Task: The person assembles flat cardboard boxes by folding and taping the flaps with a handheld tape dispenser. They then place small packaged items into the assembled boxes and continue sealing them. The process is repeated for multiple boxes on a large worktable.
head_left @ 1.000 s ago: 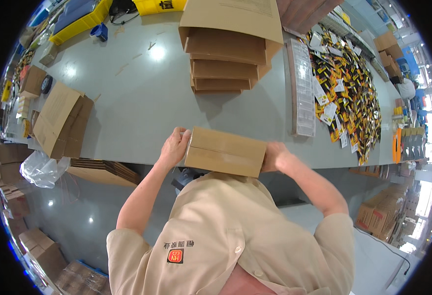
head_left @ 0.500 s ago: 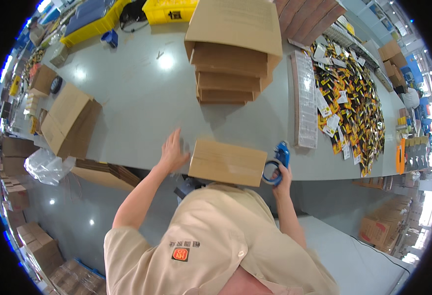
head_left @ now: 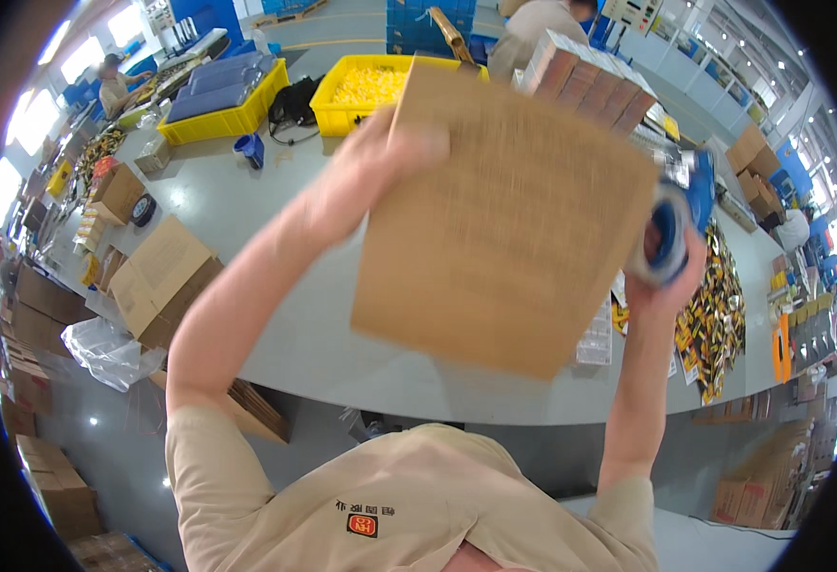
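Observation:
A brown cardboard box [head_left: 504, 229] fills the middle of the view, tilted, its broad face toward me and somewhat blurred. At its upper left edge my left hand [head_left: 380, 167] is closed around the cardboard, smeared by motion. My right hand [head_left: 671, 272] grips a blue tape dispenser [head_left: 695, 195] with a roll of tape [head_left: 664, 238] on it, close against the box's right side. Whatever stands behind the box is hidden.
On the grey table [head_left: 295, 324], yellow-and-black packets [head_left: 719, 315] lie heaped at right. Reddish-brown stacked boxes [head_left: 590, 86] and a yellow bin [head_left: 342, 100] stand at the back. An open carton [head_left: 166, 276] is at left. Two other people are farther off.
Both hands have gone up and away from me. My left hand, open before, now grips a box at its upper left edge. The tape dispenser has risen with my right hand.

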A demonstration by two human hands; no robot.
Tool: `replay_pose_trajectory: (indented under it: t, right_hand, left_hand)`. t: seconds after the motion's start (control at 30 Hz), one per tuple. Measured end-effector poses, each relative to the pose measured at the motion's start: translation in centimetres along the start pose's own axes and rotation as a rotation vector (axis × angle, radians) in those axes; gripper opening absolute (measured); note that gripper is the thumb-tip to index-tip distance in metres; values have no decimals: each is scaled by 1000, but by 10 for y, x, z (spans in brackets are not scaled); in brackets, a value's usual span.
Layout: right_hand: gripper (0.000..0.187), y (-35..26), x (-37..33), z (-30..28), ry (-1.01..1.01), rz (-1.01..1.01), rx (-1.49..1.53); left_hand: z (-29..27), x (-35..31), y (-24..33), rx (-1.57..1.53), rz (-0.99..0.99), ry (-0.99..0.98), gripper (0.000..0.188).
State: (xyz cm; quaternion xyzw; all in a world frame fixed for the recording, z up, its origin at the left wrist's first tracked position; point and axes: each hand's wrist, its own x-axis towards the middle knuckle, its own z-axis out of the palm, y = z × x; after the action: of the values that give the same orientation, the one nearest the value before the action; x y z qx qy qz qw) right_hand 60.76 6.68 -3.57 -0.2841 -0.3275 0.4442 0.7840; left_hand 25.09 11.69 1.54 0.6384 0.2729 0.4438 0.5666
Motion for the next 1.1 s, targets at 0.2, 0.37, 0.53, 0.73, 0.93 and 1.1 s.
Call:
replay_pose_trajectory:
  t: [0.2,0.37,0.53,0.73,0.93,1.1]
  right_hand:
    - [24,68,143,40,5,17,-100]
    - [40,118,139,-35,-142,104,-81]
    - [39,115,20,-171,-36,-664,-1127]
    - [37,126,-200,-249,314,250,-733]
    - [49,170,-264,-157,233,707,-820]
    - [59,200,-260,-61,-172,617,-985]
  left_hand:
    - [-58,131,-11,193,-270,201,62]
    - [-90,140,-69,295,-254,345,70]
    - [-186,3,-116,661,-190,536,77]
    - [-329,-243,-114,1538,-1016,676,107]
    - [-382,-356,-87,1496,-1127,479,75]
    - [-424,-380,-71,1057,-1043,501,39]
